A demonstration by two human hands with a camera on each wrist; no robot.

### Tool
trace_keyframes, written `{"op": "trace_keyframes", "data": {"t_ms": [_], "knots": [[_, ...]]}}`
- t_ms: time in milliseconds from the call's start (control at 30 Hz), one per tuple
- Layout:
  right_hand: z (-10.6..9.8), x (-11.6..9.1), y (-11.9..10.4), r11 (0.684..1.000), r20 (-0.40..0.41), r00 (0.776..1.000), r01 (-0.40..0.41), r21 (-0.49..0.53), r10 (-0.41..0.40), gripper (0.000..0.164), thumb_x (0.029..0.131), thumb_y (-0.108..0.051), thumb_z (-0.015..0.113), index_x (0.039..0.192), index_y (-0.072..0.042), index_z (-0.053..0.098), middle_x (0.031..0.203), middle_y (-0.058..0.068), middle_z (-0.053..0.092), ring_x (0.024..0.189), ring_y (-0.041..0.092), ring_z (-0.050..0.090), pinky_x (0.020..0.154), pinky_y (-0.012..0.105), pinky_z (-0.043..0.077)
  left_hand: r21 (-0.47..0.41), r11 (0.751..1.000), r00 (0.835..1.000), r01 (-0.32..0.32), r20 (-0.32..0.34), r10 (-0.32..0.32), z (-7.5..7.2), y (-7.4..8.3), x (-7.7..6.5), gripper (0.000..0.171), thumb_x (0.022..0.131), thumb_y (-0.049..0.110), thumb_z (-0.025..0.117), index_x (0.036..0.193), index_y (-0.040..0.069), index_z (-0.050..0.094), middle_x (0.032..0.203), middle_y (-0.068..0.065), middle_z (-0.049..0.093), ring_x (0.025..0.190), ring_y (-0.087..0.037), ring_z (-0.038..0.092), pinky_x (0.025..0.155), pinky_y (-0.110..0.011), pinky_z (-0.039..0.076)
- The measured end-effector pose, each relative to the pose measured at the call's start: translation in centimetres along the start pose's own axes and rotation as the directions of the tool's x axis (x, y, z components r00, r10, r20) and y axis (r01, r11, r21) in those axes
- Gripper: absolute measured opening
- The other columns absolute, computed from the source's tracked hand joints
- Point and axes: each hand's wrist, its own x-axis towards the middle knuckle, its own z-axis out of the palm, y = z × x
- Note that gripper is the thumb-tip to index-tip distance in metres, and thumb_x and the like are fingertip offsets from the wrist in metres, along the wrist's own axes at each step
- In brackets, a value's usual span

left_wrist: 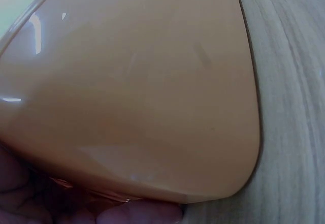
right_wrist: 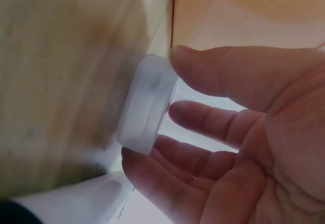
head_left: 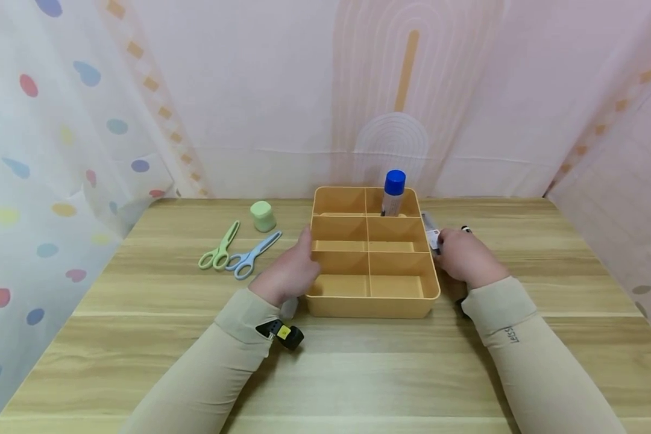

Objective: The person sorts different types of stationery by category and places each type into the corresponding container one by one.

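Observation:
A tan organizer box point(head_left: 374, 306) with several compartments stands on the wooden table. At its left wall, my left hand point(head_left: 290, 271) grips the rim, one finger along the side. The left wrist view shows the box's smooth wall point(left_wrist: 152, 97) close up, with fingertips point(left_wrist: 139, 213) at its edge. To the right of the box, my right hand point(head_left: 466, 256) holds a small translucent plastic case point(right_wrist: 147, 104) between thumb and fingers, low over the table. What the case contains cannot be made out. A glue stick point(head_left: 393, 194) with a blue cap stands in the back right compartment.
Left of the box lie green scissors point(head_left: 220, 250), blue scissors point(head_left: 254, 253) and a pale green, rounded block point(head_left: 263, 216). A black-tipped item point(head_left: 466, 229) shows behind my right hand. A white, tube-like object point(right_wrist: 81, 198) lies beneath that hand. A patterned curtain point(head_left: 249, 90) hangs behind the table.

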Motion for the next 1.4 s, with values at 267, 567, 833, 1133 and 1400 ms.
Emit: {"op": "trace_keyframes", "data": {"t_ms": [267, 567, 833, 1133, 1400], "knots": [[-0.1, -0.2, -0.3, 1.000, -0.025, 1.000, 0.007, 0.000, -0.007, 0.032, 0.094, -0.021, 0.068, 0.103, 0.009, 0.061, 0.092, 0.022, 0.067, 0.083, 0.034, 0.062, 0.082, 0.053, 0.054, 0.004, 1.000, 1.000, -0.002, -0.017, 0.002, 0.0, -0.2, 0.0, 0.090, 0.097, 0.003, 0.042, 0.169, 0.015, -0.012, 0.169, -0.025, 0.030, 0.148, -0.040, 0.042, 0.125, -0.057, 0.030], [-0.9, -0.3, -0.3, 0.999, -0.004, 0.999, -0.049, 0.008, 0.049, 0.038, 0.088, -0.020, 0.071, 0.109, 0.009, 0.060, 0.097, 0.024, 0.067, 0.083, 0.035, 0.061, 0.078, 0.049, 0.053, 0.006, 1.000, 1.000, -0.008, -0.015, 0.008, -0.1, -0.2, -0.1, 0.088, 0.098, 0.003, 0.041, 0.168, 0.013, -0.011, 0.168, -0.026, 0.032, 0.143, -0.039, 0.047, 0.123, -0.057, 0.034], [-1.2, -0.5, 0.0, 0.994, -0.009, 0.995, -0.104, 0.036, 0.104, 0.038, 0.089, -0.018, 0.067, 0.117, 0.007, 0.060, 0.102, 0.023, 0.066, 0.084, 0.034, 0.060, 0.074, 0.044, 0.050, -0.002, 1.000, 1.000, -0.010, -0.022, 0.010, -0.1, -0.1, -0.1, 0.083, 0.097, 0.002, 0.041, 0.168, 0.013, -0.001, 0.163, -0.027, 0.039, 0.138, -0.039, 0.050, 0.121, -0.058, 0.036], [-1.4, -0.7, 0.3, 0.992, -0.060, 0.991, -0.119, 0.046, 0.122, 0.041, 0.089, -0.019, 0.063, 0.119, 0.008, 0.061, 0.106, 0.026, 0.065, 0.086, 0.035, 0.060, 0.070, 0.040, 0.049, 0.043, 0.999, 1.000, -0.009, -0.021, 0.010, 0.0, -0.2, 0.1, 0.085, 0.098, 0.004, 0.041, 0.168, 0.012, -0.007, 0.163, -0.027, 0.039, 0.133, -0.038, 0.053, 0.116, -0.055, 0.040], [-1.8, -1.1, 0.6, 0.992, -0.089, 0.989, -0.110, 0.067, 0.116, 0.049, 0.089, -0.020, 0.061, 0.125, 0.012, 0.060, 0.109, 0.030, 0.065, 0.087, 0.037, 0.060, 0.071, 0.043, 0.050, 0.025, 0.999, 0.999, -0.027, -0.024, 0.028, 0.0, 0.0, 0.1, 0.083, 0.096, 0.002, 0.041, 0.167, 0.012, -0.001, 0.161, -0.027, 0.042, 0.136, -0.038, 0.051, 0.119, -0.056, 0.038]]}}
